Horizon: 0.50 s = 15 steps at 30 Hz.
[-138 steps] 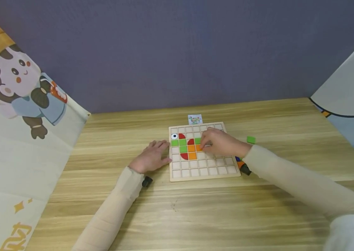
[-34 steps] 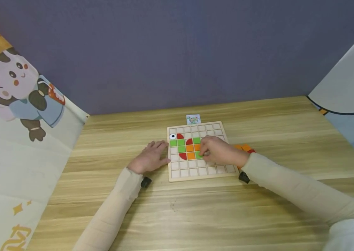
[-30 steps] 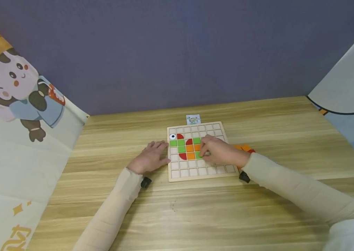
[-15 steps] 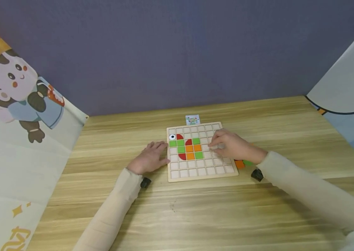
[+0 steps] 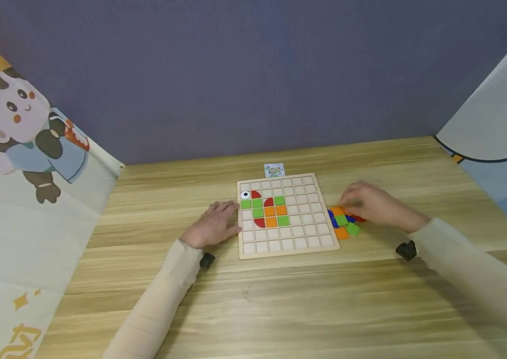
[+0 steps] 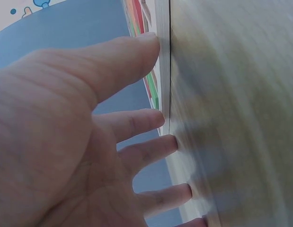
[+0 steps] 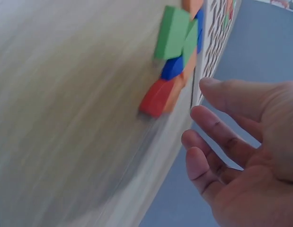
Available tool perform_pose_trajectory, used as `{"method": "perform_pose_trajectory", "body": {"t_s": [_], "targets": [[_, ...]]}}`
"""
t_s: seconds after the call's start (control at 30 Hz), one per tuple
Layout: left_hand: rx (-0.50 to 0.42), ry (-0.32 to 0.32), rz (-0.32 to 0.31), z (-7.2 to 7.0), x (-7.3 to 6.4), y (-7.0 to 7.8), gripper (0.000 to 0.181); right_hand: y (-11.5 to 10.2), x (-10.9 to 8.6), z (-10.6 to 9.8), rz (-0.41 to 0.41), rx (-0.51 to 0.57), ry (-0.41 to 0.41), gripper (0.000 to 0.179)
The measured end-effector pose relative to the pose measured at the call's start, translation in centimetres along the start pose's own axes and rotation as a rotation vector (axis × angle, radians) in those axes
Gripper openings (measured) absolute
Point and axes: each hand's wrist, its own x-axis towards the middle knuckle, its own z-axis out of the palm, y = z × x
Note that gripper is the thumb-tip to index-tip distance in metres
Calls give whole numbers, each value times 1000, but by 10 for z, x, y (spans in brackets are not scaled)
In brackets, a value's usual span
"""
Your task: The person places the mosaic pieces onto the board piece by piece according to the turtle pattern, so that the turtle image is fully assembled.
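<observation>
My left hand (image 5: 210, 225) lies flat at the left edge of a wooden grid board (image 5: 300, 244); in the left wrist view its thumb (image 6: 129, 59) and straight fingers touch the rim. On the board, green and orange square tiles, red quarter-round tiles and a white eye tile (image 5: 245, 195) sit in cells, including a green tile (image 5: 283, 220). My right hand (image 5: 372, 204) hovers over a loose heap of tiles to the board's right. In the right wrist view its loosely bent fingers hold nothing, apart from a red tile (image 7: 155, 98) and a green tile (image 7: 172, 33).
A small printed picture card (image 5: 274, 170) lies behind the board. The heap also has blue pieces and an orange tile (image 5: 341, 233) close to the board's right rim. A dark wall (image 5: 253, 89) stands at the table's back edge.
My right hand has put an orange tile, then a green tile, in the board, let go and moved right to the heap, uncovering it. My left hand stays at the rim.
</observation>
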Motion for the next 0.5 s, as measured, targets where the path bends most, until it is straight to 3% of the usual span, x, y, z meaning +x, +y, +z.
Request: {"method": "perform_pose_trajectory", "body": {"t_s": [0.5], "targets": [[1,-8,-2,-1,-1,1,70,20,-10,-1,21,-46,3,19]]}}
